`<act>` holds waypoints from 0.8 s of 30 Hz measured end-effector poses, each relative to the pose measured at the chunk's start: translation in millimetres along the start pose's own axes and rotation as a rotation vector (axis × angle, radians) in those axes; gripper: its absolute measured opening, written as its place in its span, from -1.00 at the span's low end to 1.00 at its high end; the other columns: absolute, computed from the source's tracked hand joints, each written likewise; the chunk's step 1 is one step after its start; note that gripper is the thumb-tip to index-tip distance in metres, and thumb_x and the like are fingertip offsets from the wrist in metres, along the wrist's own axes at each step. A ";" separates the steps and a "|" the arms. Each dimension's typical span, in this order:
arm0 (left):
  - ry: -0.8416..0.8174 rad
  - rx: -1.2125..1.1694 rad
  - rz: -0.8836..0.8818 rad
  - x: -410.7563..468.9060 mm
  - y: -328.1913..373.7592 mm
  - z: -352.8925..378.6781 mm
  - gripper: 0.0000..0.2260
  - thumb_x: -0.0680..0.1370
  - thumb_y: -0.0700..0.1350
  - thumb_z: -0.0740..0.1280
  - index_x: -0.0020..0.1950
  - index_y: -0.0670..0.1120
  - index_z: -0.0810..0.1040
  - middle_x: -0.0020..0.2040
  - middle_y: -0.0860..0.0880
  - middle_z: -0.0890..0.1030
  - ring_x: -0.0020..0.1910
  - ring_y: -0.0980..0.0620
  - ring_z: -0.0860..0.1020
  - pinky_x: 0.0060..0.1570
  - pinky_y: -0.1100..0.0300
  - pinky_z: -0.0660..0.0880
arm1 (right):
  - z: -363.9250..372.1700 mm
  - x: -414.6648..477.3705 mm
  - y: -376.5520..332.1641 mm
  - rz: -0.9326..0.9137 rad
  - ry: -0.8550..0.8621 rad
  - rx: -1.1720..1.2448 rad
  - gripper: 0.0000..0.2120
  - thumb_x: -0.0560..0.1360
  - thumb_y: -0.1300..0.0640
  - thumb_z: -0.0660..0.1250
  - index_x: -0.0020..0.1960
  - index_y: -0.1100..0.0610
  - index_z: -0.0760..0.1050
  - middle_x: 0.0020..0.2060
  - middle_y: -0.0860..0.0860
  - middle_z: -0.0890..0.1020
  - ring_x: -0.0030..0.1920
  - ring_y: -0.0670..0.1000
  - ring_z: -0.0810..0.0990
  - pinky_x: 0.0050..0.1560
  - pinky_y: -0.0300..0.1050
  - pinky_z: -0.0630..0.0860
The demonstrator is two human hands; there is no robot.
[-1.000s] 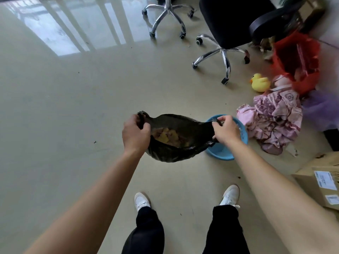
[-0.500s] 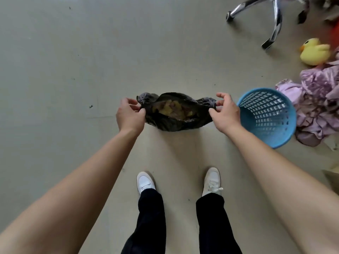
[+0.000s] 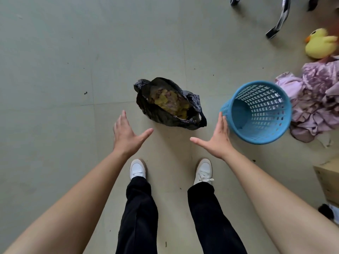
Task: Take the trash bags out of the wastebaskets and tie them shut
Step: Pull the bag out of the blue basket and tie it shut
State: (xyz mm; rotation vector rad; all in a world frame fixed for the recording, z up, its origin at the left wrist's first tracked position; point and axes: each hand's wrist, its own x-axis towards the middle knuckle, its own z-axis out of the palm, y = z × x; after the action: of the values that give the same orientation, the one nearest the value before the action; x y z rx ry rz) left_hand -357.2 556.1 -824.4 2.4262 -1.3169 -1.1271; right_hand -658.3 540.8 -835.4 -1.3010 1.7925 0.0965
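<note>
On the floor (image 3: 55, 70), the basket (image 3: 264, 110) is standing just right of the bag (image 3: 156, 114), which is sitting with its mouth gaping, untied, showing yellowish trash. The left hand (image 3: 126, 136) and right hand (image 3: 218, 138) are hovering just short of the bag, each grip wide, fingers straight, holding nothing.
</note>
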 end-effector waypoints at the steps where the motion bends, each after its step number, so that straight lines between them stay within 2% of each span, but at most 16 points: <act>1: -0.012 0.011 -0.009 3.1 -4.4 3.8 0.06 0.40 0.30 0.46 0.63 -0.09 -0.09 0.62 -0.12 0.08 0.59 -0.14 0.01 0.55 -0.08 0.03 | 0.9 4.3 4.1 -0.003 -0.009 -0.037 0.36 0.18 -0.50 0.42 0.54 -0.06 -0.46 0.59 0.06 -0.28 0.59 0.05 -0.24 0.55 0.09 -0.16; 6: -0.030 0.012 -0.052 14.6 -16.8 14.8 0.10 0.40 0.36 0.41 0.63 -0.06 -0.20 0.64 -0.10 -0.02 0.60 -0.14 -0.07 0.56 -0.12 -0.02 | 9.5 24.1 14.9 -0.008 -0.056 -0.160 0.36 0.19 -0.52 0.41 0.51 -0.08 -0.51 0.59 0.05 -0.30 0.59 0.07 -0.25 0.56 0.11 -0.17; 10: -0.013 0.004 -0.030 22.4 -20.5 18.7 0.16 0.34 0.43 0.39 0.61 0.01 -0.29 0.65 -0.05 -0.10 0.61 -0.12 -0.12 0.54 -0.15 -0.05 | 23.0 38.0 12.9 -0.071 -0.032 -0.147 0.38 0.18 -0.48 0.45 0.50 -0.11 -0.54 0.59 0.01 -0.29 0.59 0.02 -0.26 0.57 0.12 -0.14; 13: -0.012 0.031 0.008 51.5 -27.0 36.4 0.24 0.26 0.48 0.40 0.59 0.04 -0.35 0.64 -0.02 -0.16 0.61 -0.12 -0.16 0.52 -0.17 -0.08 | 36.7 69.9 25.5 -0.119 0.010 -0.096 0.43 0.10 -0.51 0.46 0.53 -0.12 -0.48 0.58 -0.07 -0.33 0.58 -0.02 -0.28 0.57 0.14 -0.12; 15: 0.002 -0.003 0.039 79.2 -29.8 56.3 0.28 0.22 0.49 0.43 0.59 0.04 -0.36 0.64 -0.01 -0.19 0.61 -0.12 -0.18 0.53 -0.17 -0.10 | 52.1 98.8 41.5 -0.166 0.024 -0.132 0.42 0.05 -0.59 0.40 0.57 -0.12 -0.40 0.56 -0.09 -0.37 0.57 -0.03 -0.32 0.57 0.17 -0.11; 17: 0.083 -0.127 0.088 110.5 -28.0 76.2 0.31 0.20 0.46 0.47 0.60 0.03 -0.32 0.64 -0.05 -0.16 0.61 -0.12 -0.15 0.54 -0.17 -0.08 | 68.4 130.9 50.1 -0.239 0.103 -0.137 0.39 0.03 -0.65 0.34 0.59 -0.12 -0.27 0.59 -0.08 -0.24 0.59 -0.02 -0.22 0.57 0.13 -0.02; 19: 0.181 -0.281 0.138 143.1 -19.5 91.7 0.29 0.21 0.44 0.49 0.61 0.00 -0.28 0.64 -0.09 -0.10 0.60 -0.10 -0.11 0.55 -0.14 -0.05 | 82.5 163.3 43.9 -0.317 0.247 -0.030 0.37 0.01 -0.65 0.36 0.58 -0.11 -0.19 0.59 -0.07 0.03 0.57 -0.03 0.02 0.56 -0.09 0.07; 20: 0.207 -0.324 0.164 160.5 -13.3 97.7 0.24 0.25 0.43 0.47 0.61 0.00 -0.25 0.63 -0.09 -0.09 0.60 -0.09 -0.11 0.54 -0.12 -0.06 | 87.0 179.7 35.6 -0.357 0.293 0.017 0.35 0.03 -0.64 0.36 0.58 -0.11 -0.17 0.57 -0.08 0.07 0.56 -0.06 0.05 0.55 -0.18 0.04; 21: 0.220 -0.335 0.189 178.2 -6.7 102.3 0.16 0.31 0.43 0.42 0.62 0.00 -0.21 0.63 -0.08 -0.08 0.60 -0.09 -0.11 0.53 -0.11 -0.06 | 89.6 196.1 25.8 -0.395 0.309 0.025 0.28 0.07 -0.64 0.34 0.59 -0.13 -0.10 0.58 -0.09 0.06 0.56 -0.02 0.02 0.56 -0.15 0.00; 22: 0.228 -0.328 0.214 195.3 -0.3 105.8 0.05 0.38 0.41 0.37 0.62 0.01 -0.14 0.64 -0.09 -0.08 0.60 -0.09 -0.11 0.52 -0.11 -0.06 | 90.7 212.0 15.8 -0.428 0.311 0.002 0.11 0.15 -0.62 0.31 0.55 -0.19 0.06 0.58 -0.13 0.06 0.57 0.05 -0.02 0.57 -0.03 0.00; 24: 0.250 -0.335 0.281 227.0 10.0 109.5 -0.25 0.52 0.33 0.29 0.58 0.03 0.11 0.63 -0.13 0.00 0.60 -0.12 -0.05 0.52 -0.15 -0.02 | 91.1 240.1 -1.8 -0.539 0.340 0.049 -0.33 0.34 -0.49 0.31 0.37 -0.24 0.35 0.52 -0.26 0.16 0.55 0.16 0.05 0.54 0.12 0.08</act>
State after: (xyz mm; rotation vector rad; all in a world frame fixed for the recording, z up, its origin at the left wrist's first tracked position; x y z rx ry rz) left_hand -363.8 396.6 -1019.6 1.9928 -1.2281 -0.8583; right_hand -613.8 413.7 -1054.1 -1.7983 1.6345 -0.4884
